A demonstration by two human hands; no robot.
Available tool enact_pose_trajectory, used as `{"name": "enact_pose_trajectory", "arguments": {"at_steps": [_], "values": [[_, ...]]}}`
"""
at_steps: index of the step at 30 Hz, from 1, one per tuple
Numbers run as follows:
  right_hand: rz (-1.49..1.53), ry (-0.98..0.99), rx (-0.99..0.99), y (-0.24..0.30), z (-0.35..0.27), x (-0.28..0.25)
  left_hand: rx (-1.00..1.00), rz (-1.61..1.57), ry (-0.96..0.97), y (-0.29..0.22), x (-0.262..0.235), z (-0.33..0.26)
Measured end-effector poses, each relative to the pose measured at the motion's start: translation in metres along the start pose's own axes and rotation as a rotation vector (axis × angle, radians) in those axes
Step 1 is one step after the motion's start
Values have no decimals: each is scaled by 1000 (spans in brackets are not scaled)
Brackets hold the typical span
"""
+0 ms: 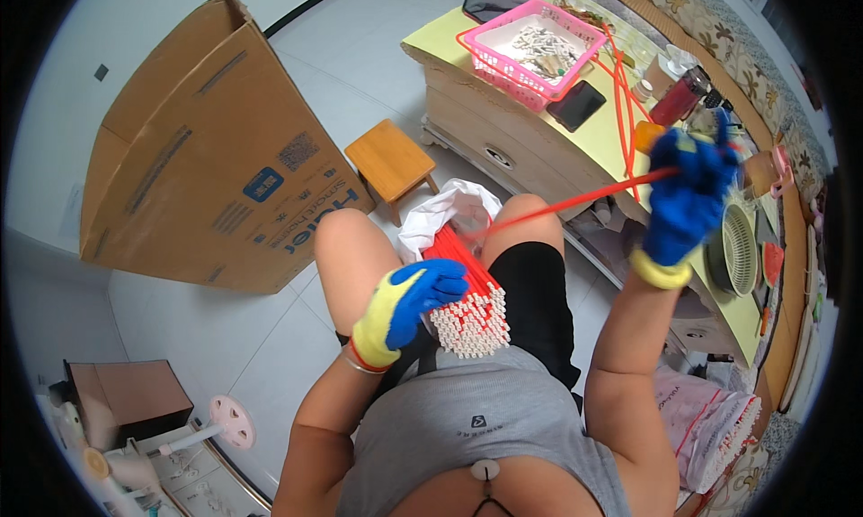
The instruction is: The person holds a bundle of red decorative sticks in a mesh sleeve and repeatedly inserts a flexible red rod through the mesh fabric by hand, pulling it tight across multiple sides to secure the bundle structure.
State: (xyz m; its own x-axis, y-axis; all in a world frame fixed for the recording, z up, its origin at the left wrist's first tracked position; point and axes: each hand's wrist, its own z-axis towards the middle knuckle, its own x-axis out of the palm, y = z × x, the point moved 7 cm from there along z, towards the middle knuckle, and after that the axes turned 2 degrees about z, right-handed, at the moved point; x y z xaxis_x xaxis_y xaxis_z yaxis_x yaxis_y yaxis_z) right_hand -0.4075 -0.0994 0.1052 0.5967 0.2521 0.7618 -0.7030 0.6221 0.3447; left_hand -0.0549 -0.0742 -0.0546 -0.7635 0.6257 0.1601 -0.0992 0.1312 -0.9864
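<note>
Between my thighs sits a thick bundle of slim red sticks with white tips [474, 310]. My left hand [406, 299], in a blue-and-yellow glove, rests against its side, fingers bent together; I can't tell whether it grips. Too loose, and the sticks could fan out of the crinkled white plastic bag [449, 204] behind. My right hand [688, 189], gloved likewise, is curled around a long thin red strip [584, 196]; swung wide, it could topple the dark red bottle [680, 96] beyond
</note>
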Motion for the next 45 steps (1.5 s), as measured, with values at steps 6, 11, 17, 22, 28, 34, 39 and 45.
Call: {"name": "enact_pose_trajectory", "arguments": {"at_steps": [6, 11, 17, 22, 28, 34, 39, 45], "values": [[267, -327, -156, 100, -8, -101, 141, -490, -42, 23, 16, 26], [237, -582, -126, 80, -60, -195, 433, -1027, -285, 13, -35, 39], [323, -900, 12, 28, -109, -276, 612, -905, -224, -22, -44, 37], [310, -1012, 91, -18, -128, -298, 816, -680, -69, -56, -46, 29], [480, -1059, 158, -50, -144, -319, 839, -516, -110, -78, -35, 22], [466, -1130, 147, -54, -148, -317, 811, -494, -117, -69, -38, 23], [485, -1112, 152, -57, -152, -318, 789, -578, -197, -62, -41, 22], [533, -717, 124, -51, -125, -248, 676, -676, -180, -88, -34, 19]]}}
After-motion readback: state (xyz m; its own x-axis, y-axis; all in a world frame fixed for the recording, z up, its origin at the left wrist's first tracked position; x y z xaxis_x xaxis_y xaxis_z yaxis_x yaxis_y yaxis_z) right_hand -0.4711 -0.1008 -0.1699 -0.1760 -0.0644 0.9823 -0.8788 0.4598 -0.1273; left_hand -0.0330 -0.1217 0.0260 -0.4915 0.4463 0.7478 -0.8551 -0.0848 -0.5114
